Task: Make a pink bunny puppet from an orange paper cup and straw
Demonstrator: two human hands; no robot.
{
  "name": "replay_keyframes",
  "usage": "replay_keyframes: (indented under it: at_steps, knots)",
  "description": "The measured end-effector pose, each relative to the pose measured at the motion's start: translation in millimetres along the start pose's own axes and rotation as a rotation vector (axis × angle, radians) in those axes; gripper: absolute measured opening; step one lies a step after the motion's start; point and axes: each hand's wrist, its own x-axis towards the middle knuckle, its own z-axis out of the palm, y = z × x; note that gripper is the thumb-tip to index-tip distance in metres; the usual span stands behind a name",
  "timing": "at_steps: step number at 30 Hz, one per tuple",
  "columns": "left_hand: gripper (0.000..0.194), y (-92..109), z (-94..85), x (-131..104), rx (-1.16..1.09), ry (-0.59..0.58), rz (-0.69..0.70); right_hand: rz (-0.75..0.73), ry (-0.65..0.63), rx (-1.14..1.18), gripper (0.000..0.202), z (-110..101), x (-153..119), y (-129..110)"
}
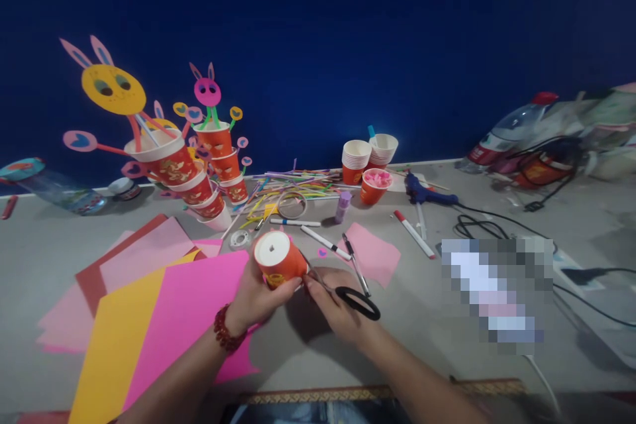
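My left hand [253,298] is wrapped round a red paper cup [285,266], which is tilted with its white base facing up. A small dark hole shows in the middle of that base. In my right hand [338,308] is a pair of scissors [358,303] with black handles. The blades point toward the cup's lower right side, and the fingertips of both hands nearly meet there. Whether the blade tips go into the cup is hidden. A red beaded bracelet circles my left wrist.
Coloured paper sheets [199,305] lie at left, behind them stacked-cup rabbit figures [171,165]. Paper sticks [303,185], markers [325,242], a purple glue stick [342,207] and stacked cups [355,162] lie behind the hands. At right are a blue glue gun [430,194], cables and a plastic bottle [511,132].
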Motion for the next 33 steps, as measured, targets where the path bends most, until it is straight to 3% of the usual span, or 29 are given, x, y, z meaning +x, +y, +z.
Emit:
replay_keyframes:
  at_steps: [3, 7, 12, 17, 26, 33]
  knots:
    - [0.04, 0, -1.2, 2, 0.025, -0.018, 0.018, -0.07, -0.007, -0.109, 0.035, 1, 0, 0]
    - [0.057, -8, -3.3, 3, -0.108, -0.029, -0.142, -0.161, 0.047, -0.054, 0.037, 3, -1, 4]
    - [0.06, -13, -2.8, 8, -0.314, 0.016, -0.265, 0.014, 0.002, 0.203, 0.044, -6, -2, 7]
    - [0.06, -5, -1.0, 12, -0.475, -0.04, -0.289, 0.09, 0.004, 0.323, 0.044, -14, -4, 6]
    - [0.055, -3, -3.3, 11, -0.574, -0.118, -0.289, -0.246, 0.028, 0.078, 0.038, -14, 1, 2]
    - [0.056, -6, -5.3, 8, -0.37, -0.103, -0.28, -0.359, 0.016, -0.103, 0.026, -13, 1, 2]
